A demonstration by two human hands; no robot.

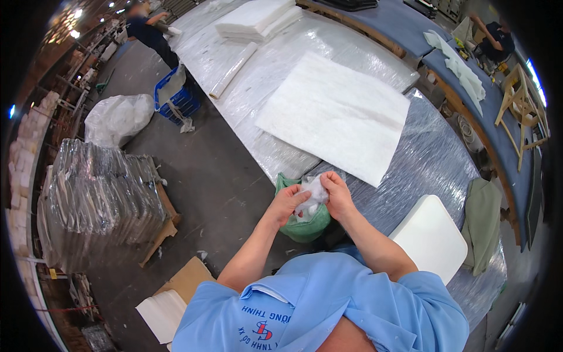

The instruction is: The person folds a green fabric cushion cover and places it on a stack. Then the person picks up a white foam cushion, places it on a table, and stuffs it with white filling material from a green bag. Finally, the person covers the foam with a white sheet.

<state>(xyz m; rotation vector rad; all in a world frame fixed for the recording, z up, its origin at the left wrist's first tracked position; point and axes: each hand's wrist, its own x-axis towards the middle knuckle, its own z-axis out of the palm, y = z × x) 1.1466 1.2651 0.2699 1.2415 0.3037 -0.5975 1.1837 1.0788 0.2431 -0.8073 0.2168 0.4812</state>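
Both my hands work over the mouth of a green fabric bag [306, 229], close to the near corner of the wrapped table. White, wispy wadding [314, 189] stretches between them, and more of it shows inside the bag. My left hand [286, 203] pinches its left side, fingers closed. On the other side my right hand [338, 196] grips it between thumb and fingers. Just beyond my hands a large white batting sheet [340, 111] lies flat on the table.
The plastic-covered table [399, 176] bears a white cushion [431, 237], an olive cloth [482, 226], a film roll [233, 70] and stacked batting [255, 19]. Left on the floor stand wrapped panels [102, 205], a plastic sack [117, 119] and a blue crate [182, 101]. Two people work farther off.
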